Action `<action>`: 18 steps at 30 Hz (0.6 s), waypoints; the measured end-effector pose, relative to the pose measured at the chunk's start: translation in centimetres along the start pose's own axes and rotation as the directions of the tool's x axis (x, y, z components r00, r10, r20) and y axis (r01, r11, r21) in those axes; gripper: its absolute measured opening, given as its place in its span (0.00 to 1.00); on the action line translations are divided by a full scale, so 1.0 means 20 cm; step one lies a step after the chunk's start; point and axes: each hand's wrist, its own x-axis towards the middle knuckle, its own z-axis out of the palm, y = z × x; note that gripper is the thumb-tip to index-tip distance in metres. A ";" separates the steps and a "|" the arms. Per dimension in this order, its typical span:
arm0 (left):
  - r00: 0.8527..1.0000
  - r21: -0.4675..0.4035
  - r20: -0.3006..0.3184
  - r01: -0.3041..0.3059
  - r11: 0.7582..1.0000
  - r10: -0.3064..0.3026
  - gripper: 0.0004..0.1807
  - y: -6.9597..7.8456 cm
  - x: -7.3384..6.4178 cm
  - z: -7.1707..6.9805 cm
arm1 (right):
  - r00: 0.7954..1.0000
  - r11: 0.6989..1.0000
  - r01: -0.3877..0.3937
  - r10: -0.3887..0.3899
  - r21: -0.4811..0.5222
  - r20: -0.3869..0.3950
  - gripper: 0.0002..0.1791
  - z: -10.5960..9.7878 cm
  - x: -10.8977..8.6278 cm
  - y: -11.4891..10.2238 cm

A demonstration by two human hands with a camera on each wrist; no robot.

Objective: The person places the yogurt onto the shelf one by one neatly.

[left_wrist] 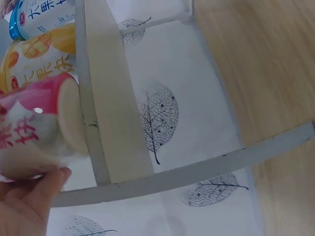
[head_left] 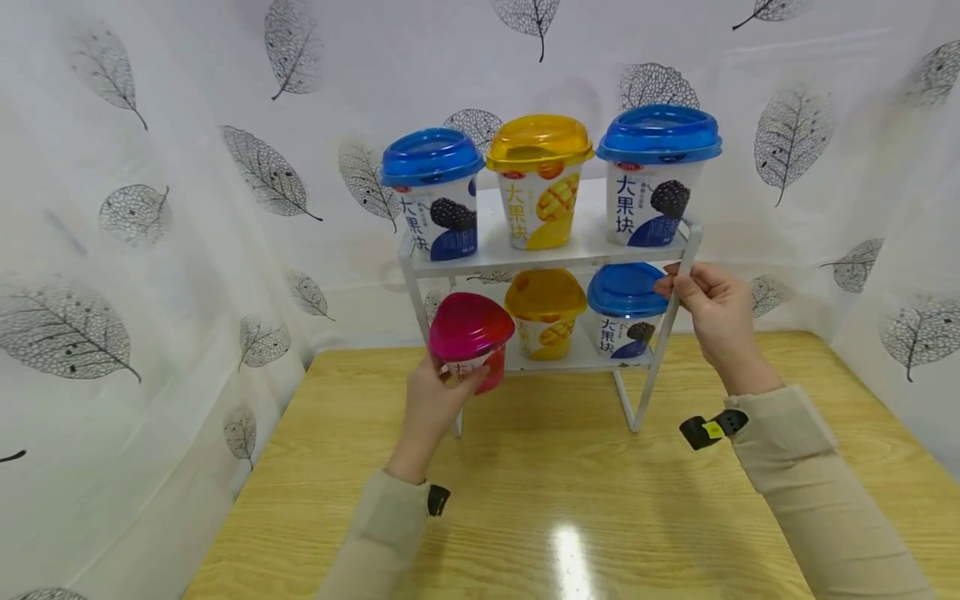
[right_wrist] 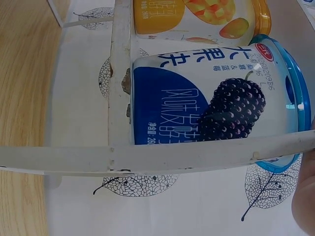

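My left hand (head_left: 433, 404) holds a yogurt cup with a pink lid (head_left: 469, 327) at the left front of the lower shelf (head_left: 592, 364) of a white two-tier rack. In the left wrist view, the thumb (left_wrist: 56, 179) lies along the cup's side, and the cup's base is close to the shelf edge. My right hand (head_left: 720, 312) grips the rack's right side post (head_left: 660, 354), its fingertips near a blue-lidded blackberry yogurt cup (head_left: 628, 312) on the lower shelf. Between these cups stands a yellow-lidded mango yogurt cup (head_left: 546, 315).
On the rack's top shelf (head_left: 491, 217) stand a left blue-lidded cup (head_left: 435, 196), a yellow-lidded cup (head_left: 542, 183) and a right blue-lidded cup (head_left: 656, 179). The rack stands on a wooden table (head_left: 525, 467), before a white leaf-patterned curtain (head_left: 202, 75).
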 end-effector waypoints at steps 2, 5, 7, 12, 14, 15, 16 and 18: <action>0.999 0.116 -0.050 -0.002 0.993 0.008 0.26 0.01 0.00 0.01 | 1.000 1.000 0.000 0.000 0.001 0.001 0.09 0.00 0.00 0.00; 0.994 0.290 -0.097 -0.020 0.957 0.050 0.24 0.02 0.00 0.01 | 1.000 1.000 -0.003 0.003 0.000 -0.002 0.08 0.00 0.00 0.00; 0.991 0.393 -0.104 -0.039 0.919 0.086 0.24 0.03 0.01 0.01 | 1.000 1.000 -0.003 0.003 -0.001 -0.006 0.08 0.00 0.00 0.00; 0.985 0.535 -0.105 -0.062 0.843 0.139 0.22 0.04 0.02 0.01 | 1.000 1.000 -0.007 0.007 -0.005 -0.007 0.09 0.00 0.00 -0.01; 0.983 0.565 -0.102 -0.066 0.822 0.149 0.22 0.04 0.02 0.00 | 1.000 1.000 -0.008 0.008 -0.004 -0.005 0.09 0.00 0.00 0.00; 0.983 0.581 -0.103 -0.065 0.811 0.153 0.22 0.04 0.02 0.00 | 1.000 1.000 -0.009 0.009 -0.003 -0.004 0.09 0.00 0.00 0.00; 0.982 0.596 -0.103 -0.066 0.800 0.157 0.22 0.04 0.02 0.00 | 1.000 1.000 -0.010 0.010 -0.003 -0.003 0.09 0.00 0.00 0.00; 0.981 0.632 -0.101 -0.063 0.772 0.163 0.23 0.03 0.02 0.00 | 1.000 1.000 -0.012 0.012 -0.002 -0.002 0.09 0.00 0.00 0.00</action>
